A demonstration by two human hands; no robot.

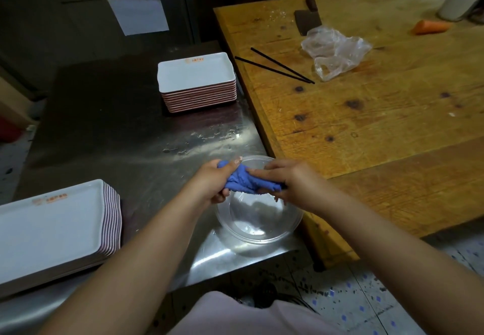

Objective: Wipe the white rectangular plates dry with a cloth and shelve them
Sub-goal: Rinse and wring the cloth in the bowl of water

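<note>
Wooden planking, knotted and scuffed, filled the right side as a butcher-block surface, set against a lower stainless steel surface that was wet and streaked near its middle. On the steel one, a near stack of white rectangular plates sat at the left edge, its top plate bearing an orange logo, and a far stack of the same plates stood at the back, just beside the wooden edge. A clear plastic bowl rested at the steel's front right corner; whether it held any water could not be told.

Both forearms reached forward from the bottom of the view and met over the bowl's far rim. The left hand was curled round one end of a blue cloth, thumb on top, and the right hand gripped the other end, its fingers laid along the fabric. The cloth was bunched between them, above the bowl and well apart from both stacks.

On the wood lay a crumpled clear plastic bag, a cleaver, two black chopsticks crossed at their tips, and a carrot piece near the far edge.
</note>
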